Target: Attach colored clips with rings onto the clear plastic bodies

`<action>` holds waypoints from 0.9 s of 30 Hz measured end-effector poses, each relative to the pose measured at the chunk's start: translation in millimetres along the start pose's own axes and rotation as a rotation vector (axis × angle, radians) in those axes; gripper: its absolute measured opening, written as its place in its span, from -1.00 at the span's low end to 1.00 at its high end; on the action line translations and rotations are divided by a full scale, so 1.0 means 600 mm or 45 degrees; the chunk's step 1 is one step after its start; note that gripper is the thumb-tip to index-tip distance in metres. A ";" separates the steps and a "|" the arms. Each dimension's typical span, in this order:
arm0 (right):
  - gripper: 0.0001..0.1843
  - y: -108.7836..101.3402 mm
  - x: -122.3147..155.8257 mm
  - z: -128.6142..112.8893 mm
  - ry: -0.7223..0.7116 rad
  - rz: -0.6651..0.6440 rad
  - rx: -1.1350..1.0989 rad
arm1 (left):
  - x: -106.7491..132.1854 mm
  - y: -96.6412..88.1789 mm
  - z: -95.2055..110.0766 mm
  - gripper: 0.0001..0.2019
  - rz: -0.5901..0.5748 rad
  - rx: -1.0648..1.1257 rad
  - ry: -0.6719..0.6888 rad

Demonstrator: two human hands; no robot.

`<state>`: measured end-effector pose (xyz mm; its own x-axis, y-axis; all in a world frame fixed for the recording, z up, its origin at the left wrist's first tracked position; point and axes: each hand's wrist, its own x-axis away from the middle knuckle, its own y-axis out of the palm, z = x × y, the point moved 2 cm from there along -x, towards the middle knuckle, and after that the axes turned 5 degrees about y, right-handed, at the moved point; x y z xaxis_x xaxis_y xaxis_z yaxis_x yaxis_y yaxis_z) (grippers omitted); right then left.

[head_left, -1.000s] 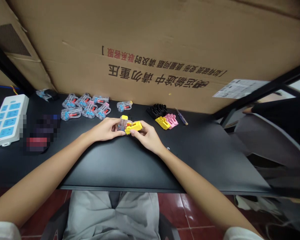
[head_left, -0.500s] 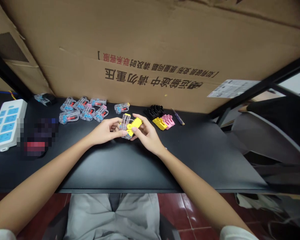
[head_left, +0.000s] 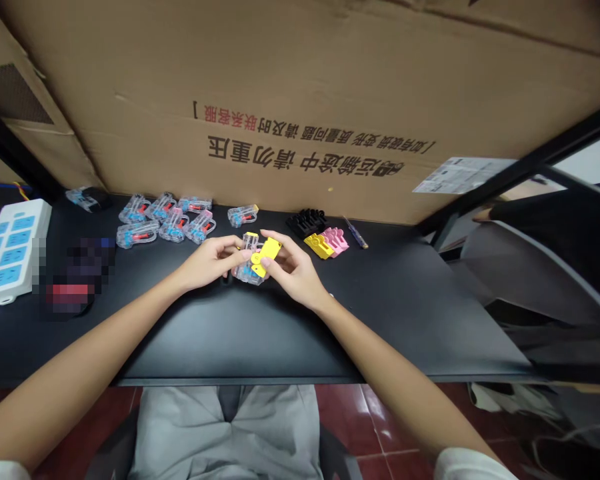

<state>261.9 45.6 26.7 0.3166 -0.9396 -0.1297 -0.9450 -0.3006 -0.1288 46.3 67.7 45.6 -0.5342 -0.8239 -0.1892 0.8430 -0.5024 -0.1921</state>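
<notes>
Above the middle of the table, my left hand (head_left: 213, 261) is closed around a small clear plastic toy gun (head_left: 247, 275) with blue parts inside and a yellow tip. My right hand (head_left: 296, 270) pinches a flat yellow plastic piece (head_left: 268, 251) between thumb and fingers. The piece lies against the toy gun's side, partly covering it; whether the two are joined I cannot tell. Beyond my hands, another clear toy gun (head_left: 243, 215) with a red trigger and yellow tip lies on the table. To the right are yellow pieces (head_left: 318, 247), pink pieces (head_left: 336, 241) and black pieces (head_left: 307, 222).
Several clear toy guns (head_left: 137, 233) are grouped at the back left. A white power strip (head_left: 11, 250) and a blurred dark item (head_left: 80, 273) lie further left. A screwdriver (head_left: 356, 233) rests right of the pieces. A large cardboard box (head_left: 290, 80) walls off the table's back.
The toy gun has tilted and dropped slightly in my hands. The yellow piece has turned and shifted a little left, with my left thumb now nearer its edge.
</notes>
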 end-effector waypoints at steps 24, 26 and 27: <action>-0.14 0.043 0.012 -0.014 -0.016 0.066 -0.138 | 0.020 0.041 0.002 -0.70 0.385 -0.331 0.152; -0.13 0.039 0.012 -0.014 -0.005 0.047 -0.097 | 0.021 0.041 0.003 -0.70 0.363 -0.354 0.150; -0.14 0.037 0.011 -0.014 -0.002 0.032 -0.085 | 0.021 0.041 0.003 -0.70 0.344 -0.359 0.149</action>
<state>242.3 31.2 31.2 0.2930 -0.9468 -0.1334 -0.9560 -0.2874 -0.0596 60.1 44.6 40.1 -0.3130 -0.8729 -0.3743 0.9125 -0.1670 -0.3735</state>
